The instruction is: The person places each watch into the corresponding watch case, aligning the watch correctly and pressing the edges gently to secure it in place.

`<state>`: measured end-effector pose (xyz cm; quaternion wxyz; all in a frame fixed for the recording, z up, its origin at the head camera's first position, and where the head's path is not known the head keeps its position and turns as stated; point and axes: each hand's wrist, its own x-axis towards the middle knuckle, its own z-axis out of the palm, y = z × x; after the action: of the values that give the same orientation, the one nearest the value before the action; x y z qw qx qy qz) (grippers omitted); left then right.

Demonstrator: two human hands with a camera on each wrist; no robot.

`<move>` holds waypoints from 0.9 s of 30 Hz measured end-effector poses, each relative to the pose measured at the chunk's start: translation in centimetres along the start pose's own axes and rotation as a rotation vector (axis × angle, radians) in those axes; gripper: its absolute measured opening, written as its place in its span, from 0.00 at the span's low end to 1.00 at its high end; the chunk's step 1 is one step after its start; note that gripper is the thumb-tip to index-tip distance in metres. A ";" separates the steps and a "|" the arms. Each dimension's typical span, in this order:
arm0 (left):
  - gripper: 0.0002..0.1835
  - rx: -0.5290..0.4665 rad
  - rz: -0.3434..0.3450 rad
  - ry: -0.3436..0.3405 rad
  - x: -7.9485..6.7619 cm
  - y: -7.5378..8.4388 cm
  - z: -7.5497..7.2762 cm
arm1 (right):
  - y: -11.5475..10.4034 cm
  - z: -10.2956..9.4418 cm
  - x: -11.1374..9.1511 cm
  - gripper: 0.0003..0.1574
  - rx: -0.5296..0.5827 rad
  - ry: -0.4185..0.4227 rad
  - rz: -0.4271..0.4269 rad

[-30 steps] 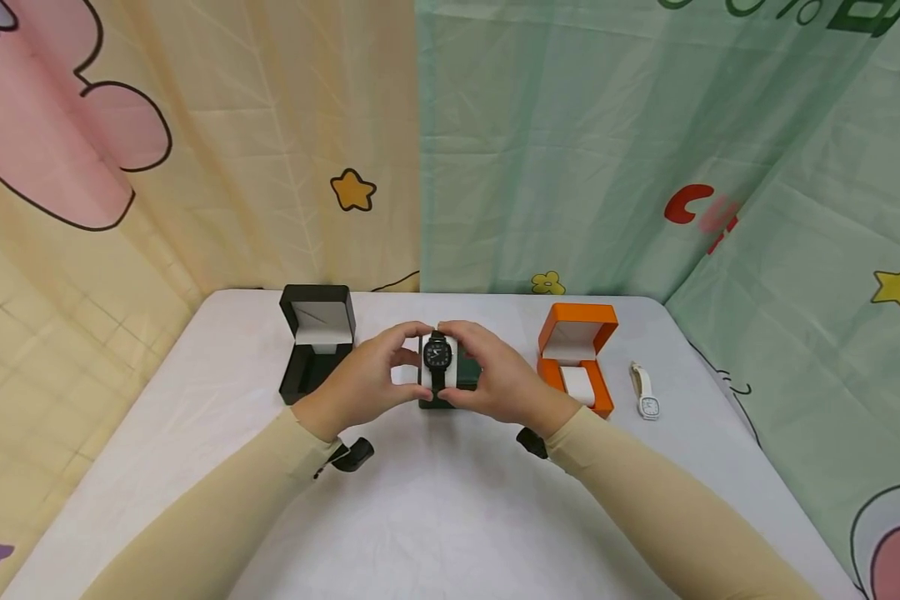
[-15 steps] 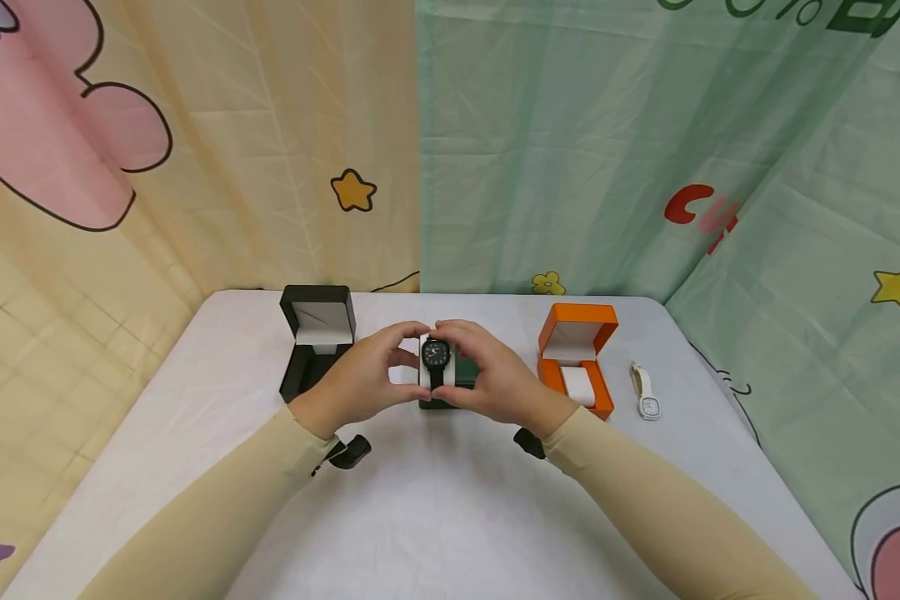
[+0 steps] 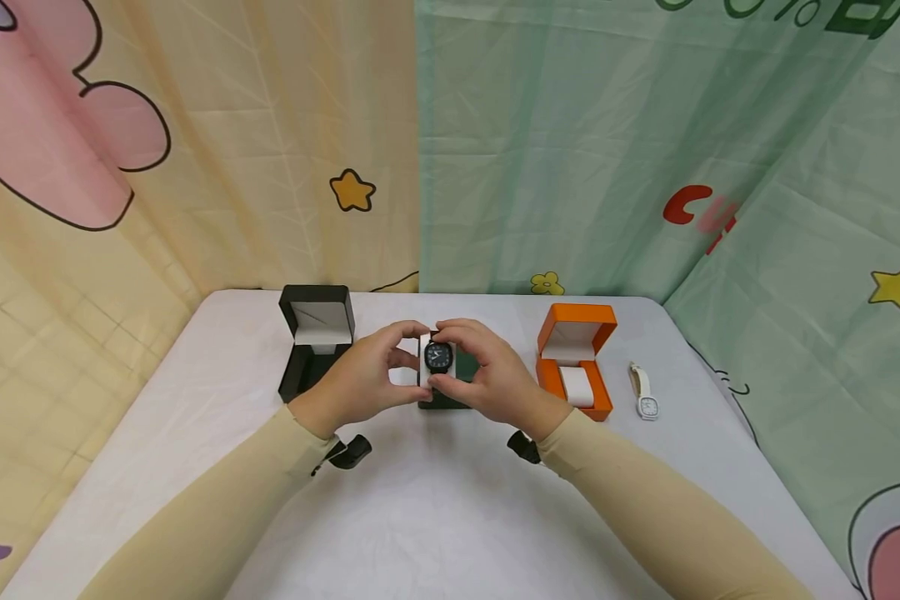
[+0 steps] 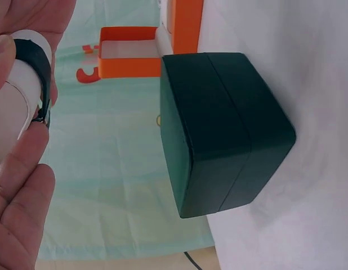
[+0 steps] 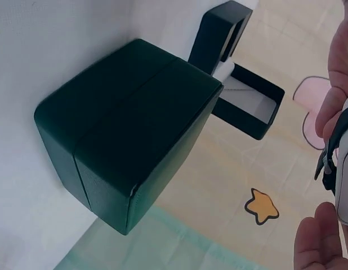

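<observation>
A black wristwatch [image 3: 438, 357] is wrapped round a white watch cushion [image 4: 13, 109], held up in front of the body between both hands. My left hand [image 3: 371, 375] grips the cushion, thumb at its lower end and fingers at its upper end. With thumb and fingers, my right hand [image 3: 498, 375] pinches the watch from above and below the dial. A dark buckle [image 5: 329, 171] shows on the cushion's underside in the right wrist view. Below the hands stands a closed dark green watch box [image 4: 219, 135], mostly hidden in the head view.
An open black watch box [image 3: 317, 321] stands at the left on the white-covered table [image 3: 435, 500]. At the right, an open orange watch box [image 3: 576, 329] holds a white cushion [image 3: 576, 387]. A white wristwatch [image 3: 645, 392] lies to its right. Printed curtains hang behind.
My right thumb and fingers have shifted slightly left over the watch. The dial has turned a little on the cushion, and the thumb covers the lower strap. My left hand stays almost still.
</observation>
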<state>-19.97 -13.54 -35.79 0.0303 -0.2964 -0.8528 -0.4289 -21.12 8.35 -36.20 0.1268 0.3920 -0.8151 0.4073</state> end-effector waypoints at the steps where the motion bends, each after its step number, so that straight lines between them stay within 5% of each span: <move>1: 0.40 -0.008 0.001 -0.001 0.0 0.0 0.0 | -0.1 0.0 0.0 0.27 -0.002 0.010 -0.001; 15: 0.39 -0.084 0.008 -0.016 -0.1 0.2 -0.1 | -0.5 0.3 -0.3 0.23 0.005 0.049 0.029; 27: 0.39 -0.099 -0.064 -0.012 0.0 0.6 0.0 | -0.3 0.3 -0.3 0.24 0.017 0.044 0.027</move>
<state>-19.64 -13.25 -35.41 -0.0032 -0.2728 -0.8397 -0.4696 -20.64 8.15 -36.36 0.1356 0.3730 -0.8138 0.4245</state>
